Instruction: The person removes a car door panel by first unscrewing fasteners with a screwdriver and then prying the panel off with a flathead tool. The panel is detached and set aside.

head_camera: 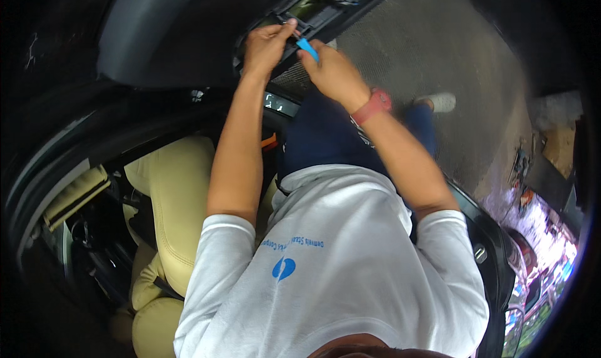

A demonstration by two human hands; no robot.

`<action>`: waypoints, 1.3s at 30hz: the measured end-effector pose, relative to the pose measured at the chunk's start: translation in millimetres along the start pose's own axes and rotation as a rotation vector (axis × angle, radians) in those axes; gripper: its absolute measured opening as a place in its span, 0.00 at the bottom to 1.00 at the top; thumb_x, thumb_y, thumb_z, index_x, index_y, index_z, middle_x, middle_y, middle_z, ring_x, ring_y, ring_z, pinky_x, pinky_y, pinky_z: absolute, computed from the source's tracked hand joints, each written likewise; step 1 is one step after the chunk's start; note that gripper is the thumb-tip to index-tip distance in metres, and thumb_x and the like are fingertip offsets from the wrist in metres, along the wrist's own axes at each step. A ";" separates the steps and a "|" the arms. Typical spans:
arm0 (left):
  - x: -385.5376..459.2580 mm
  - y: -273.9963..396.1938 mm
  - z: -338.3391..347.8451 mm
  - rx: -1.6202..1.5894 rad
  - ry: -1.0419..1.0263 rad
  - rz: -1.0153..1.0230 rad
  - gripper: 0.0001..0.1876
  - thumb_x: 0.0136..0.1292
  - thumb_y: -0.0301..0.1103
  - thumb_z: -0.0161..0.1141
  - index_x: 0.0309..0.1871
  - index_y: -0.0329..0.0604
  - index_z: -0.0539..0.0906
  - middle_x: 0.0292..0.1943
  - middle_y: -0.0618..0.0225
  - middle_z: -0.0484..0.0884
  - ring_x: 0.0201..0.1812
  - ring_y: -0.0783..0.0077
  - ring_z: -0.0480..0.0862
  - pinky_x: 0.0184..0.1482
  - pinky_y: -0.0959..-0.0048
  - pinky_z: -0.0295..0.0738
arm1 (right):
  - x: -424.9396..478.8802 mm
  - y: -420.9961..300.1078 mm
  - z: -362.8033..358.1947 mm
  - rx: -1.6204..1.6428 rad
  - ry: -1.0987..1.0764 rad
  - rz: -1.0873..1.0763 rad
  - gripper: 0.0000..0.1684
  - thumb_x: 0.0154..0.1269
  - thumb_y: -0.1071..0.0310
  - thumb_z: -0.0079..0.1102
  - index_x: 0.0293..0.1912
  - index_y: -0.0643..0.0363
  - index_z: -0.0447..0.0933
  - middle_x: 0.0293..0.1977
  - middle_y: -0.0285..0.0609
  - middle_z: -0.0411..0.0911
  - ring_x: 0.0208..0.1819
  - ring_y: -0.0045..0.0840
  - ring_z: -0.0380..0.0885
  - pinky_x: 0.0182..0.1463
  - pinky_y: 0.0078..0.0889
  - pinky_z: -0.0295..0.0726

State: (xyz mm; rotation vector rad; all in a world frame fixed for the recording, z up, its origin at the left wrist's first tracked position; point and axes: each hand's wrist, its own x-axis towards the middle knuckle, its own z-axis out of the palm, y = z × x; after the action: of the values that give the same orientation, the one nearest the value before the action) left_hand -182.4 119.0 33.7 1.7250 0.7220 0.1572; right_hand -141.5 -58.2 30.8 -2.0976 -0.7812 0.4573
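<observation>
My right hand grips the blue handle of a slim tool, possibly a screwdriver. Its thin shank points up and left toward my left fingertips. My left hand is at a black plastic frame with rectangular openings, set along the edge of a dark car trim panel. Thumb and index finger of that hand come together beside the tool's shank; whether something small is between them is hidden. Greenish-yellow material shows through one of the frame's openings.
Cream car seats are to my left, inside the car. A black door edge with a metal latch is at my right. Below lies a grey floor, with a white shoe on it. Scattered tools lie at far right.
</observation>
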 end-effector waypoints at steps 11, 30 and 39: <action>1.6 -10.9 -8.6 -0.082 0.011 0.005 0.21 0.74 0.53 0.71 0.39 0.41 0.95 0.35 0.69 0.92 0.45 0.77 0.85 0.56 0.73 0.75 | -12.1 -11.7 18.3 1.731 -0.364 0.492 0.21 0.87 0.50 0.53 0.60 0.57 0.79 0.19 0.28 0.63 0.16 0.15 0.59 0.19 0.20 0.60; -3.2 -3.3 -3.1 0.023 0.040 0.013 0.21 0.70 0.51 0.75 0.41 0.39 0.95 0.27 0.73 0.88 0.32 0.82 0.80 0.39 0.74 0.75 | 7.4 6.3 -6.8 1.183 -0.404 0.474 0.25 0.85 0.47 0.56 0.59 0.61 0.79 0.18 0.35 0.70 0.11 0.24 0.64 0.18 0.29 0.68; -1.9 -2.7 -7.4 0.044 -0.010 -0.046 0.21 0.72 0.54 0.73 0.40 0.43 0.96 0.36 0.71 0.92 0.47 0.78 0.85 0.61 0.70 0.74 | 0.5 -8.3 -4.5 1.045 -0.221 0.325 0.31 0.83 0.44 0.58 0.64 0.64 0.77 0.25 0.36 0.75 0.21 0.23 0.74 0.25 0.28 0.75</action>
State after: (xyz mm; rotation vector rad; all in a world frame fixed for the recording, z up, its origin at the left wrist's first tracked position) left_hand -188.4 124.5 33.9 1.7481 0.7622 0.1013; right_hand -141.7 -56.7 40.1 -1.1809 -0.1966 1.0234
